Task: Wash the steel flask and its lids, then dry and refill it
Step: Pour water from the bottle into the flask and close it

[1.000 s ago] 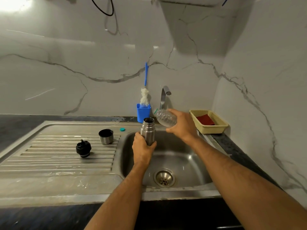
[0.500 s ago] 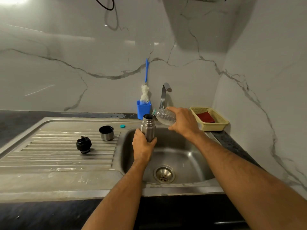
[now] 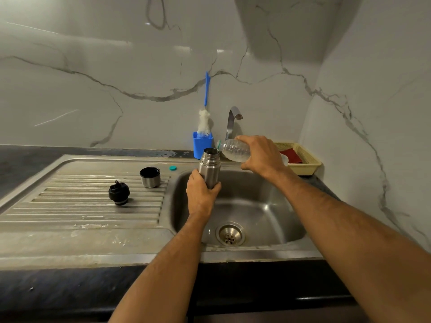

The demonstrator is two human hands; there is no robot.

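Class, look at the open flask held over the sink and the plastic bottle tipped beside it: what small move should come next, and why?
Probably tip the plastic bottle a little further. The right hand holds it nearly level, neck at the open mouth of the steel flask, which the left hand grips upright over the sink. Water remains in the bottle.

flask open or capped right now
Open. The steel flask, gripped upright by the left hand, shows a bare round mouth; the black stopper and steel cup lid sit on the drainboard.
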